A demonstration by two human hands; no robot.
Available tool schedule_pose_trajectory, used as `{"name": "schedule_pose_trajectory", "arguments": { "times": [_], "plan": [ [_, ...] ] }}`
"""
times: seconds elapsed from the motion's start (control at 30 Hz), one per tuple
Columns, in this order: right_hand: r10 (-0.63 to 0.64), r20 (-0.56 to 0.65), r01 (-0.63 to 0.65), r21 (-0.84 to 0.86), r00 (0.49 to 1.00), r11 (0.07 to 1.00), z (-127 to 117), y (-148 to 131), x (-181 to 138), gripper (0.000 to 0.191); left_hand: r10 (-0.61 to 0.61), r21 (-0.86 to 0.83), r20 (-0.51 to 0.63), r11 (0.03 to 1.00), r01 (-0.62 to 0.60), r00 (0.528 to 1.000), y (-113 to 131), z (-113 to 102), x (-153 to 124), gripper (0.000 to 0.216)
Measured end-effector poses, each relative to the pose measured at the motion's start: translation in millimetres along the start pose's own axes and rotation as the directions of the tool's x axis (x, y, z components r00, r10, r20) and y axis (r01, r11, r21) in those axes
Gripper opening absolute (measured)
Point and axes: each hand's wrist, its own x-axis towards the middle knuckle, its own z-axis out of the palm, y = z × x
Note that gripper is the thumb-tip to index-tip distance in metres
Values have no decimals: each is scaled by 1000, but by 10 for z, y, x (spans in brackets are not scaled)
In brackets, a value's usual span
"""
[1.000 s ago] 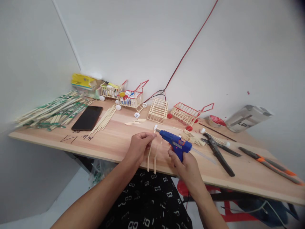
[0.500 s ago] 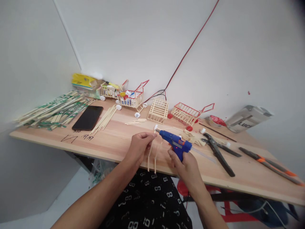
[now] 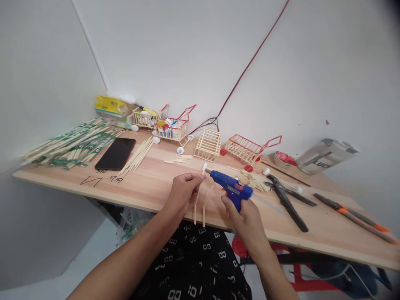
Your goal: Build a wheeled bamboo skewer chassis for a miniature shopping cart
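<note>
In my right hand [image 3: 245, 214] is a blue hot glue gun [image 3: 229, 184], gripped by its handle, its nozzle pointing left. A clear glue stick [image 3: 265, 201] trails from its rear. My left hand [image 3: 187, 189] pinches a thin wooden stick [image 3: 203, 171] close to the nozzle. A small white cap [image 3: 204, 166] sits at the tip of that stick, right by the nozzle. Below the fingers, two bent stick pieces [image 3: 204, 214] reach over the table's front edge; how they join the pinched stick is partly hidden.
Several miniature stick carts, including a plain one [image 3: 208, 144] and a red-trimmed one [image 3: 245, 148], line the back. Bundled chopsticks [image 3: 71, 141], a phone [image 3: 115, 154] and loose sticks [image 3: 137, 156] lie left. Black cutters [image 3: 287, 202], orange-handled pliers [image 3: 353, 216] and a paint bowl [image 3: 285, 159] are right.
The glue gun has shifted very slightly to the right, its nozzle still by the white cap. My left hand keeps its pinch in the same place.
</note>
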Motion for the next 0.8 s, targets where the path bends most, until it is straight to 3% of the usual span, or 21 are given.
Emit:
{"name": "schedule_pose_trajectory", "arguments": {
  "times": [0.8],
  "plan": [
    [-45,-12,45,-28,999,999,-3,24,-4,39,-2,4,5,1000,2,1000,4,2,4,25]
  ]
}}
